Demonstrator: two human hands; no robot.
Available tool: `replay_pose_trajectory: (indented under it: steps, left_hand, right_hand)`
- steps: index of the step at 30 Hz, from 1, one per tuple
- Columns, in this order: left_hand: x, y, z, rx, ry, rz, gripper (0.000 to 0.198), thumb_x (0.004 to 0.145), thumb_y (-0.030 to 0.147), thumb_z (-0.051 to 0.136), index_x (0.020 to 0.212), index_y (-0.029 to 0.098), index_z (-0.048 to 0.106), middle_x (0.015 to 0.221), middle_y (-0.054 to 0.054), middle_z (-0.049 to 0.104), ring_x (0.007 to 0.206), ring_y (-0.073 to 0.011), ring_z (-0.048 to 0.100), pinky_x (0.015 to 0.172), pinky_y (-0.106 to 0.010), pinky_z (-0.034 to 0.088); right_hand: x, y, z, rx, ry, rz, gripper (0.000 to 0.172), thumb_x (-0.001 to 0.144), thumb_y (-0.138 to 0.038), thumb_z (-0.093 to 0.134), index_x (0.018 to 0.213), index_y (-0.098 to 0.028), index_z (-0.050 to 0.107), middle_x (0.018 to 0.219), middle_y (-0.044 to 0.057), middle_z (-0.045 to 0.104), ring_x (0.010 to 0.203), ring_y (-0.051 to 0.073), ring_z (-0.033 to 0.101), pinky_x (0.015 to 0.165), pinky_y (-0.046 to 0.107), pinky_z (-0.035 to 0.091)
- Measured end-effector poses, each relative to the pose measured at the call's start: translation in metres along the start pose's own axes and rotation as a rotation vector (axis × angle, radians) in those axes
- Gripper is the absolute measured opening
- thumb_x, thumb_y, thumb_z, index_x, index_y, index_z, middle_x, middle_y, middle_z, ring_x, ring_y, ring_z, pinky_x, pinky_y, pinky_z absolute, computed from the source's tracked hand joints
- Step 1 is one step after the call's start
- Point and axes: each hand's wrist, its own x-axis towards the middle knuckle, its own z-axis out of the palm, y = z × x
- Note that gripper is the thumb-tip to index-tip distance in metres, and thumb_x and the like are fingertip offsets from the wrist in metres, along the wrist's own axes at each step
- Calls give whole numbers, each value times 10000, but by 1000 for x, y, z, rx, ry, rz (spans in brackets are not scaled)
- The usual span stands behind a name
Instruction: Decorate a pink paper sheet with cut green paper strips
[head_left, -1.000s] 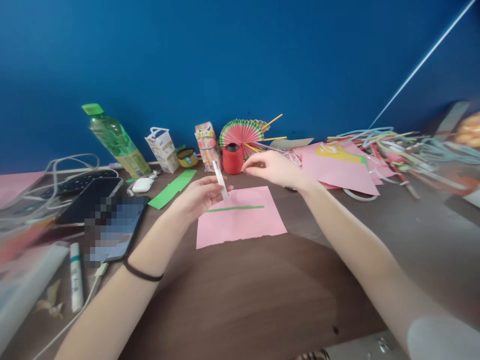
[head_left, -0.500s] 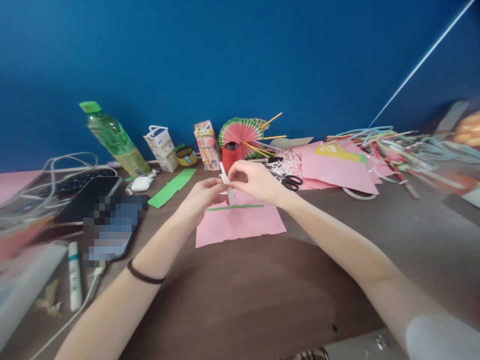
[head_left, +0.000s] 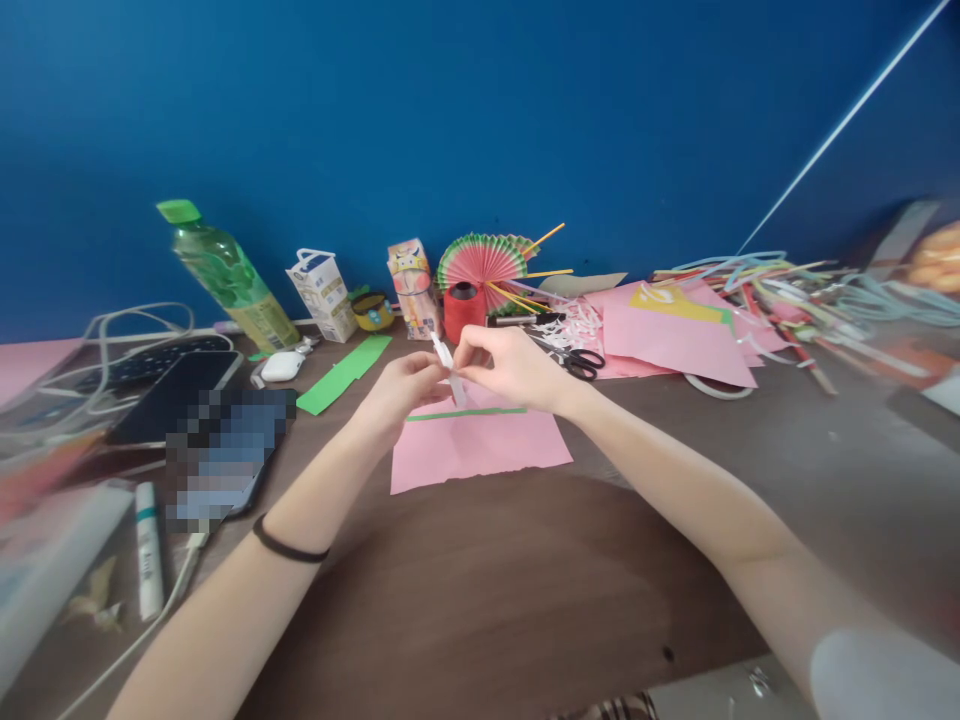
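Between my two hands is a narrow white strip, tilted, its exact kind too small to make out. My left hand pinches it from the left with thumb and fingers. From the right, my right hand pinches it too, the fingertips of both hands nearly meeting. Below them a pink sheet of paper with a ragged front edge lies on the desk. A thin green paper strip runs across that sheet. Just behind the hands stands a red spool.
Scissors and pink papers lie to the right. A green paper piece, a phone and a marker are on the left. A bottle, cartons and a paper fan stand along the blue wall.
The white strip has tipped a little further left at its top. Both hands have shifted only slightly, still pinching it.
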Motion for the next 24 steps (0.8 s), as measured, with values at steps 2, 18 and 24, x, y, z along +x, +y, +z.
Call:
replay_pose_trajectory:
  steps: [2, 18, 24]
  left_hand:
    - [-1, 1, 1, 17, -20, 0, 199, 566, 206, 684, 731, 150, 588, 671, -10, 646, 611, -127, 610, 726, -301, 473]
    - [0, 1, -1, -15, -54, 59, 208, 597, 162, 656, 793, 115, 603, 738, -38, 667, 637, -135, 621, 710, -304, 502]
    - [-5, 5, 4, -78, -128, 63, 264, 595, 173, 667, 843, 113, 600, 778, -62, 682, 741, -187, 648, 741, -350, 509]
  right_hand:
    - [0, 1, 0, 13, 15, 8, 62, 736, -116, 493, 721, -169, 522, 723, 0, 606, 662, 120, 542, 638, 260, 399]
    - [-2, -4, -5, 140, -18, -51, 147, 714, -115, 524, 769, -197, 415, 757, -19, 541, 712, 119, 556, 685, 278, 441]
    - [-1, -6, -8, 154, 44, 3, 146, 716, -129, 550, 748, -196, 424, 748, -20, 542, 710, 118, 556, 689, 280, 445]
